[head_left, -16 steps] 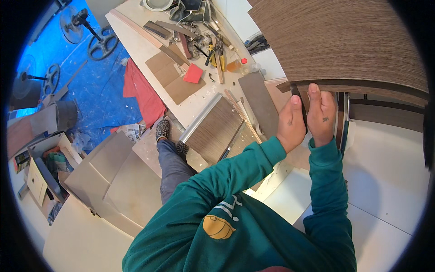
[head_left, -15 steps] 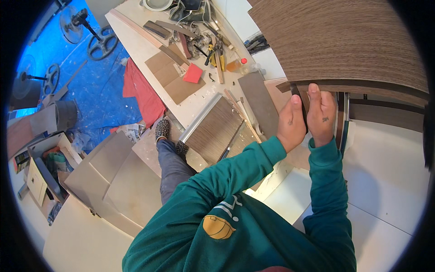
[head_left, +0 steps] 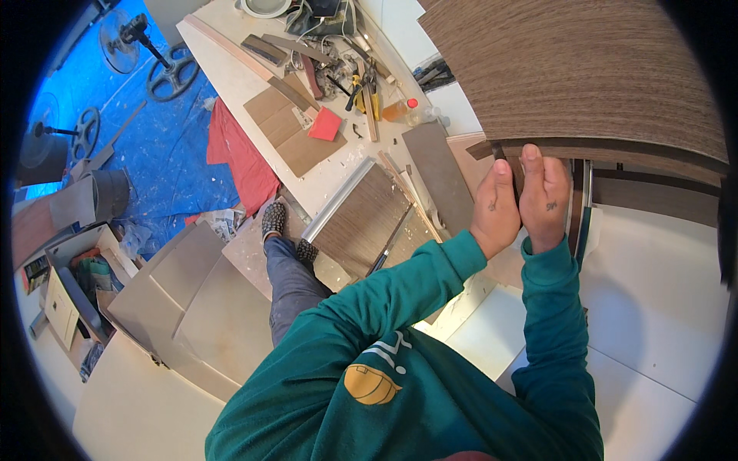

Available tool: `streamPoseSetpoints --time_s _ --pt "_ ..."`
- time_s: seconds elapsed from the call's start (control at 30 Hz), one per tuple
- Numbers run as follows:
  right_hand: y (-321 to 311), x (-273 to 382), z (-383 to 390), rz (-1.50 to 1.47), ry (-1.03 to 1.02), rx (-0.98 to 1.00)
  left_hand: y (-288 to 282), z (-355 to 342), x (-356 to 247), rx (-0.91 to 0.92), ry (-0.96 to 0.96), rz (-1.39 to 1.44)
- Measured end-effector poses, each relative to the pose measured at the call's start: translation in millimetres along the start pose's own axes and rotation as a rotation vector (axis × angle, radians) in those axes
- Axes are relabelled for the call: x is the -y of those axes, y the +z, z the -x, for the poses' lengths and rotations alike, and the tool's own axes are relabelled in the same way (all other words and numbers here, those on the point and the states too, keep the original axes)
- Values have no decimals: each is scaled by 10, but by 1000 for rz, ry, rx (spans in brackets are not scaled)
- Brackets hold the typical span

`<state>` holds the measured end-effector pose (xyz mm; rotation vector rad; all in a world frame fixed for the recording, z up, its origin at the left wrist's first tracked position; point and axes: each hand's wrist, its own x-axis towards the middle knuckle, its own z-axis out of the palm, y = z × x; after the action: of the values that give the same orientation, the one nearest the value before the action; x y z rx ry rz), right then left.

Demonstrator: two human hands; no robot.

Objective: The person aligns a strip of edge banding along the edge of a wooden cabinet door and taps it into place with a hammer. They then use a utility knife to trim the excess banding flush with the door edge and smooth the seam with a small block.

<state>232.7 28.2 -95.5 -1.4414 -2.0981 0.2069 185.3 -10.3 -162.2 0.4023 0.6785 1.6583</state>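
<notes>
A wood-grain panel (head_left: 600, 77) fills the upper right, with a dark brown edging strip (head_left: 638, 148) along its near edge. Side by side below that edge are my two hands, thumbs pointing up. My left hand (head_left: 493, 211) is closed around a dark strip end (head_left: 496, 148) at the panel's left corner. Against it, my right hand (head_left: 546, 206) is closed too, its thumb pressed on the edging and its other fingers curled out of sight underneath. How the strip runs between the palms is hidden.
A cluttered bench (head_left: 223, 77) at upper left carries pliers (head_left: 356, 91), offcuts, a red square (head_left: 325, 124) and a red-capped bottle (head_left: 397, 111). A smaller wood-grain board (head_left: 357, 219) lies by my left forearm. White cabinet surfaces (head_left: 653, 307) stand at right. Fans (head_left: 138, 34) stand on blue sheeting.
My right hand has shifted slightly left against my left hand, and the dark strip that showed between the palms is now mostly covered. The panel has stayed in place.
</notes>
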Motion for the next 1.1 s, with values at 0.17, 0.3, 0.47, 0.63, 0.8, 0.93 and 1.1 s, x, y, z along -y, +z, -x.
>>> streamPoseSetpoints --time_s 0.17,0.3,0.47,0.63,0.8,0.93,1.1 --pt "-18 48 -11 3 12 27 -17 -32 -31 2 -72 -35" --pt "1 25 -11 -4 -49 5 -14 -40 -42 3 -64 -15" --pt "-45 2 22 -6 48 51 -10 -76 -63 15 -55 1" --pt "-12 20 -23 28 -46 18 -42 -108 -97 37 -87 -40" --pt "-11 24 -3 9 33 27 -51 -90 -17 24 -117 -50" --pt "-3 -13 -3 8 60 30 -39 -7 53 -17 -41 -81" --pt "44 -20 3 -4 -19 -38 -41 45 58 -4 2 -51"
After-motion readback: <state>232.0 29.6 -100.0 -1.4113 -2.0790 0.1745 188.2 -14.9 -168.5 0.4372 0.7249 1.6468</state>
